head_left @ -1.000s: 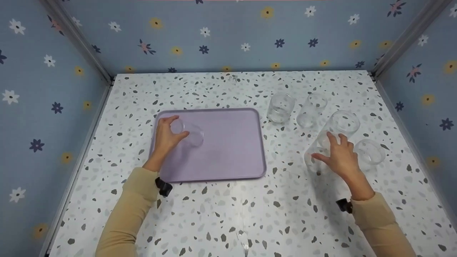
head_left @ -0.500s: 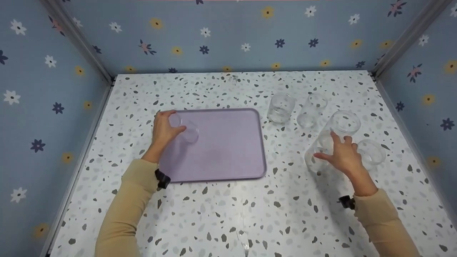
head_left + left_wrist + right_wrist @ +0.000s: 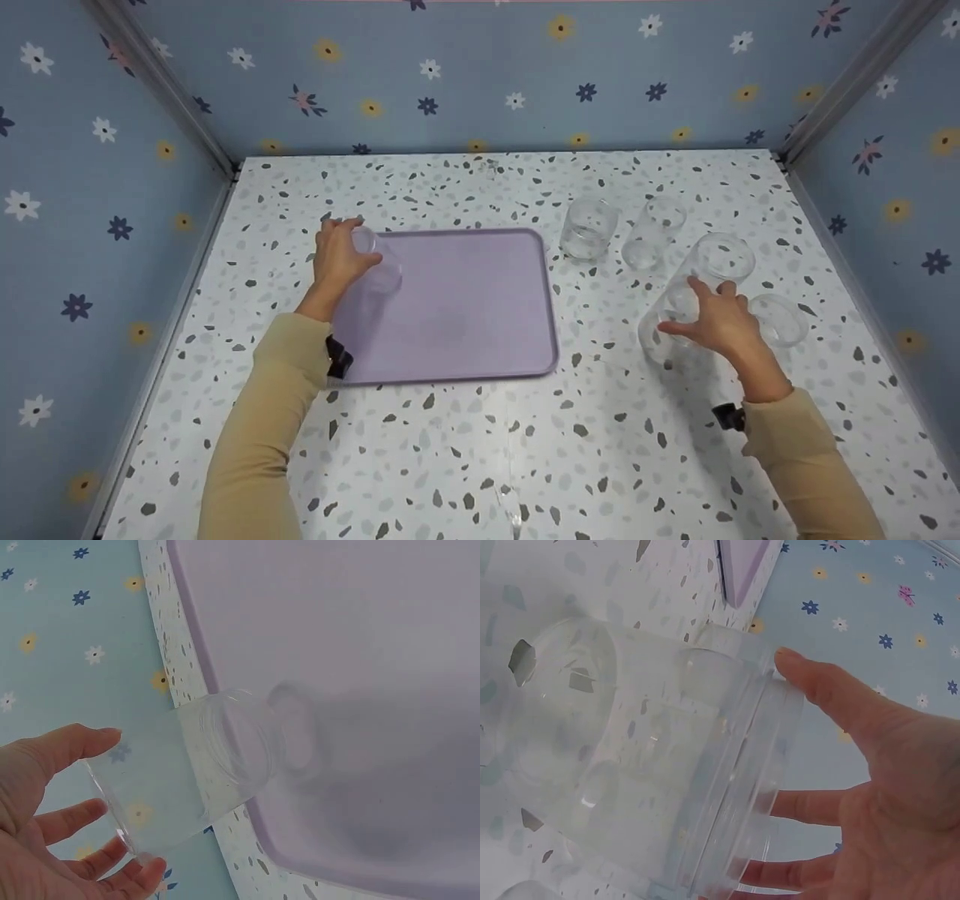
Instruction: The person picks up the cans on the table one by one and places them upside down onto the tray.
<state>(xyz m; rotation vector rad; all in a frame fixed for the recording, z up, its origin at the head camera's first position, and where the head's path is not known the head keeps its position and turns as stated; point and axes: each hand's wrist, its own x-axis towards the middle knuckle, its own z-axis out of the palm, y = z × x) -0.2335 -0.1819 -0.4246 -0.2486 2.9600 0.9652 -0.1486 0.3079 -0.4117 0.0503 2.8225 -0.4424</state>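
Observation:
My left hand (image 3: pixel 337 259) grips a clear drinking glass (image 3: pixel 150 772) near its top, thumb on one side and fingers on the other. That glass's base overlaps the left rim of the lilac tray (image 3: pixel 465 315) in the left wrist view. On the right, my right hand (image 3: pixel 724 326) curls round the rim of a wide clear glass (image 3: pixel 660 787), with thumb and fingers on opposite sides. A clear glass with a wide round mouth (image 3: pixel 724 255) stands just behind that hand. A low clear glass (image 3: pixel 780 319) is at its right, partly hidden by the fingers.
Behind the right hand stand a short clear glass (image 3: pixel 589 229) and a narrower clear glass (image 3: pixel 654 232), both upright. The speckled white table (image 3: pixel 450 450) is bounded by blue flowered panels (image 3: pixel 480 75) at the back and sides.
My left hand has carried its glass back and left, from over the tray's inner area to its back left corner. The right hand has shifted only slightly, still at the wide glass.

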